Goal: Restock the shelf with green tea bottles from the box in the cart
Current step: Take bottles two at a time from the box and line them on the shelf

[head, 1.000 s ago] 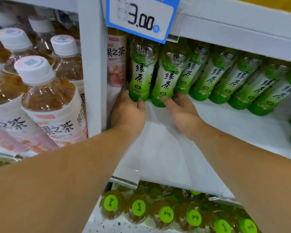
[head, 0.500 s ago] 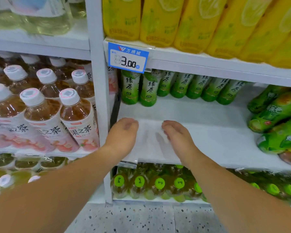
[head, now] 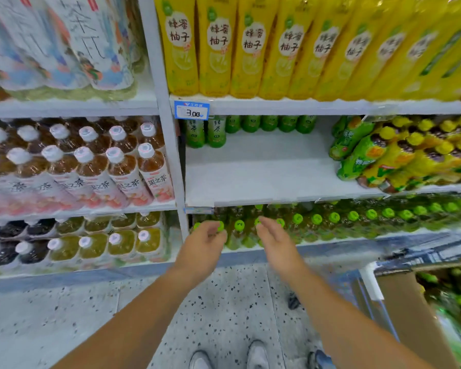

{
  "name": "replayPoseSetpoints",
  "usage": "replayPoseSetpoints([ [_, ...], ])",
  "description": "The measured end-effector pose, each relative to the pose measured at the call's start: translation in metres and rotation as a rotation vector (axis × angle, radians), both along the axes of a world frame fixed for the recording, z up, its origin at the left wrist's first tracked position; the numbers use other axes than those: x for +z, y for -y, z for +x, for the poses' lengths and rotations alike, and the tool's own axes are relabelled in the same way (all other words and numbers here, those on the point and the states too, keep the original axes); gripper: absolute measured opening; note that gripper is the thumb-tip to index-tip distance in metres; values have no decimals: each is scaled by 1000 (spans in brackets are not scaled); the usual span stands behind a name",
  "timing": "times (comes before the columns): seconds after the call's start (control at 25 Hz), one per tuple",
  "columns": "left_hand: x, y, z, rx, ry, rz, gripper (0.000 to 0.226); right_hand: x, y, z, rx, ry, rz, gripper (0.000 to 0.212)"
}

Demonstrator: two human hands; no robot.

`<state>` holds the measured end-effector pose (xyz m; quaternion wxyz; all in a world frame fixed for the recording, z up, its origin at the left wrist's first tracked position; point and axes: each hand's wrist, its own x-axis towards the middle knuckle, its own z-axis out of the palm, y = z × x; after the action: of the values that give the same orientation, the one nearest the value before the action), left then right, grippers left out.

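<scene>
Green tea bottles [head: 206,131] stand in a row at the back of the middle shelf [head: 264,177], under the price tag [head: 191,111]. More lie in the cardboard box [head: 405,310] at lower right. Both hands hover in front of the lower shelf and hold nothing. The left hand [head: 204,243] has its fingers [head: 218,231] loosely curled. The right hand [head: 276,242] is relaxed, its fingers slightly apart and motion-blurred.

Bright, even store light with no hard shadows; the white shelf [head: 264,177] looks almost washed out. Soft shade lies around the green tea bottles [head: 216,131] at its back. Motion blur smears the right edge, the box [head: 410,315] most, and slightly the left hand [head: 202,243] and right hand [head: 274,241]. Wide-angle distortion bends the shelf lines
</scene>
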<state>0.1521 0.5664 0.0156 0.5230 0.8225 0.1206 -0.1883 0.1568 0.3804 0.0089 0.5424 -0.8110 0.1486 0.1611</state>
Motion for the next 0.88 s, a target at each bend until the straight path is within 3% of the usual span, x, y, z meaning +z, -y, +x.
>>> replayPoseSetpoints([
  [0.44, 76, 33, -113, -125, -59, 0, 52, 69, 51, -166, -149, -89, 19, 52],
  [0.68, 94, 105, -165, -156, -4, -33, 51, 79, 123, -239, -215, -85, 35, 52],
  [0.88, 98, 192, -217, -192, -70, -71, 45, 90, 213, -293, -262, -98, -29, 51],
])
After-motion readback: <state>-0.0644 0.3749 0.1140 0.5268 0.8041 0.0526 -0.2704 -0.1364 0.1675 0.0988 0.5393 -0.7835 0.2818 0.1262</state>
